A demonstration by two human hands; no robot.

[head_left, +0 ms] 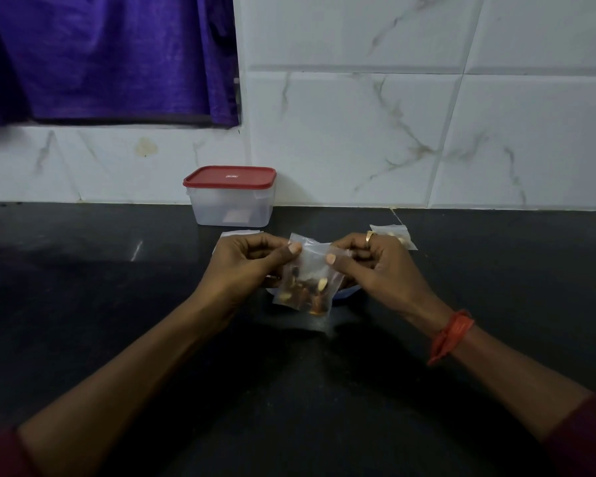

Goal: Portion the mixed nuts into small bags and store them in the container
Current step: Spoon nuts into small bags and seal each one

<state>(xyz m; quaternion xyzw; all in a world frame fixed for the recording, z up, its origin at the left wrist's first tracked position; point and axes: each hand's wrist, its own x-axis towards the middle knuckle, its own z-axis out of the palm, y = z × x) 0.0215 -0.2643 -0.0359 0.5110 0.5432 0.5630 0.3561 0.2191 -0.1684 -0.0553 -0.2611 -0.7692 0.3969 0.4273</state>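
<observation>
A small clear bag (307, 287) holding mixed nuts hangs above the dark counter. My left hand (252, 259) pinches its top left edge and my right hand (375, 263) pinches its top right edge. Behind the bag, mostly hidden by it and my hands, sits a blue bowl (350, 291). A clear container (231, 201) with a red lid on it stands at the back against the wall. Another small bag with nuts (398, 235) lies just behind my right hand. A flat bag (241, 233) peeks out behind my left hand.
The black counter (100, 287) stretches left and right. White marble tiles (393, 132) form the wall behind it. A purple curtain (100, 56) hangs at the upper left.
</observation>
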